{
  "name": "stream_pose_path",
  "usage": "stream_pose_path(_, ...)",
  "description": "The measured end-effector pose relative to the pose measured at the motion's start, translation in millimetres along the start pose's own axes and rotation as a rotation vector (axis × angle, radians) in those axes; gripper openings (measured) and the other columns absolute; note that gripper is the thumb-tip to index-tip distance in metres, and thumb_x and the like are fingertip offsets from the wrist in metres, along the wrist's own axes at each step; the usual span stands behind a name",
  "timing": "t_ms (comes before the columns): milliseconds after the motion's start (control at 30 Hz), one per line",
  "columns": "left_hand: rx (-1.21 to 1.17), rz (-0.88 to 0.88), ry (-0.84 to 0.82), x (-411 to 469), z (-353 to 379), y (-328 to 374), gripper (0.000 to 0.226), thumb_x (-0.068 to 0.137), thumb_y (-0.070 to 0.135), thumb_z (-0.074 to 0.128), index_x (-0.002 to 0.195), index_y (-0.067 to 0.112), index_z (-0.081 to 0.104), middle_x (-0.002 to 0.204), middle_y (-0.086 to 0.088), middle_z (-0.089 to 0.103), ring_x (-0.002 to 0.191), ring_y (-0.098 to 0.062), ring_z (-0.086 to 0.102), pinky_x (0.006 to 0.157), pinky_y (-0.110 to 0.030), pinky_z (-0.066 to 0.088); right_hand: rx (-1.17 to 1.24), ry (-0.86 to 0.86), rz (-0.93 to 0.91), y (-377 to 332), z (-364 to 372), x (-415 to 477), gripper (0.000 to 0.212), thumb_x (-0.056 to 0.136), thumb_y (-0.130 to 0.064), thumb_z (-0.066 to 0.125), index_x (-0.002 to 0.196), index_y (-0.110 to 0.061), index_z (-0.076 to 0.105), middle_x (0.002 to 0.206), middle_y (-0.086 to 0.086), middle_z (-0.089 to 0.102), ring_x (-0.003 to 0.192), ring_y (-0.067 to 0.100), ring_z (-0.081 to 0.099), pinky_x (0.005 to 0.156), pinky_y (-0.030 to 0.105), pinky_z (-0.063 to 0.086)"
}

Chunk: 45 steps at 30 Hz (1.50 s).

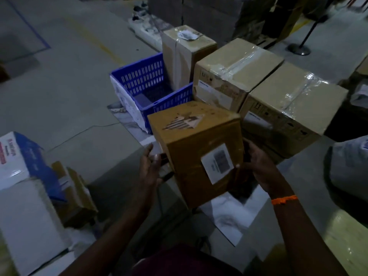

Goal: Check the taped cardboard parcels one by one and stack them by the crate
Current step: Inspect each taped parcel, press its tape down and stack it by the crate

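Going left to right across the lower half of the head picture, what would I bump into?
white and blue box → small brown parcel → left hand → held parcel → right hand → grey sack

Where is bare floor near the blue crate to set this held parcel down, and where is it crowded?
Bare concrete floor lies left of the blue crate, as far as the white-and-blue carton. Right of the crate is crowded: a taped box beside a second taped box, a tall box behind the crate.
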<state>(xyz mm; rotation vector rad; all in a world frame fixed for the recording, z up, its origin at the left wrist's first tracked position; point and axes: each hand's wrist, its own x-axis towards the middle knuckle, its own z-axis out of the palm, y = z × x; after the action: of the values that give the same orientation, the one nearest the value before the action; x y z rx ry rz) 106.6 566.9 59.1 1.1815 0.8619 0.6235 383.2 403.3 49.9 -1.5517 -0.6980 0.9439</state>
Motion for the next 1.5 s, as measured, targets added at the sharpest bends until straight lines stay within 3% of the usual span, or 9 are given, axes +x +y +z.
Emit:
stream_pose_path(267,0.212,-0.1,-0.152,-9,35,-59,0.086,0.092,0.054,0.068,0.154,0.056,0.009,0.151,-0.003,0.05,0.127,-0.021,0.061,0.1,-0.053,0.054,0.12,0.33,0.269,77,-43,-28,0.036,0.108,0.001,0.04,0.121,-0.019,0.066,0.11,-0.006,0.076,0.107,0.013,0.072,0.074,0.02,0.059)
stream_pose_path(400,0.307,-0.132,-0.201,-5,42,-90,0.105,0.083,0.052,0.08,0.156,0.052,0.004,0.158,0.008,0.041,0.14,-0.019,0.048,0.108,-0.056,0.046,0.177,0.38,0.317,103,-49,-50,0.038,0.11,-0.004,0.037,0.115,-0.023,0.069,0.105,-0.017,0.078,0.122,0.02,0.062,0.099,0.04,0.053)
stream_pose_path(533,0.409,-0.103,-0.074,-13,56,-78,0.114,0.083,0.045,0.078,0.155,0.046,-0.01,0.16,0.003,0.032,0.138,-0.013,0.042,0.101,-0.031,0.047,0.041,0.358,0.228,93,-41,-54,0.036,0.11,-0.005,0.035,0.133,-0.012,0.063,0.122,-0.012,0.07,0.122,0.01,0.061,0.107,0.04,0.048)
stream_pose_path(667,0.792,0.207,-0.061,-5,51,-64,0.102,0.082,0.063,0.07,0.158,0.043,0.006,0.169,0.008,-0.003,0.153,-0.015,0.005,0.119,-0.045,0.02,-0.03,0.418,0.076,90,-33,-50,0.043,0.102,-0.015,0.039,0.138,-0.019,0.062,0.127,-0.007,0.071,0.12,0.011,0.065,0.099,0.037,0.052)
stream_pose_path(833,1.297,0.541,-0.358,26,64,-57,0.054,0.098,0.058,0.049,0.149,0.044,0.039,0.17,0.002,0.0,0.155,-0.024,-0.016,0.123,-0.059,0.005,0.031,0.477,0.08,85,-22,-51,0.044,0.105,-0.003,0.035,0.131,-0.024,0.065,0.115,-0.017,0.074,0.114,0.006,0.066,0.089,0.022,0.052)
stream_pose_path(1000,1.429,0.616,-0.437,57,90,-55,0.05,0.103,0.06,0.033,0.145,0.041,0.049,0.166,-0.004,0.024,0.155,-0.026,0.005,0.124,-0.052,-0.002,0.02,0.516,0.135,85,-20,-55,0.041,0.103,-0.005,0.038,0.129,-0.019,0.066,0.106,-0.021,0.074,0.109,0.009,0.066,0.092,0.036,0.053)
stream_pose_path(1133,1.447,0.768,-0.532,79,79,-50,0.052,0.103,0.061,0.031,0.143,0.037,0.052,0.154,-0.003,0.044,0.147,-0.029,0.028,0.117,-0.056,0.027,0.07,0.604,0.266,91,-10,-69,0.028,0.109,-0.03,0.047,0.136,-0.032,0.055,0.128,-0.005,0.065,0.124,0.024,0.06,0.105,0.055,0.05)
stream_pose_path(1333,1.225,0.8,-0.463,115,48,-31,0.065,0.097,0.062,0.046,0.148,0.021,0.047,0.155,-0.009,0.04,0.137,-0.025,0.042,0.106,-0.049,0.046,0.13,0.391,0.375,68,48,-111,0.089,0.082,-0.063,0.063,0.158,-0.032,0.03,0.152,-0.004,0.048,0.133,0.023,0.053,0.105,0.052,0.052)
stream_pose_path(1500,1.455,0.529,-0.41,159,33,-22,0.102,0.08,0.091,0.032,0.159,0.028,0.023,0.168,-0.005,0.015,0.154,-0.028,0.012,0.124,-0.054,0.012,0.031,0.433,0.241,66,75,-105,0.107,0.073,-0.053,0.081,0.16,-0.035,0.022,0.145,-0.015,0.047,0.122,0.003,0.053,0.102,0.03,0.048)
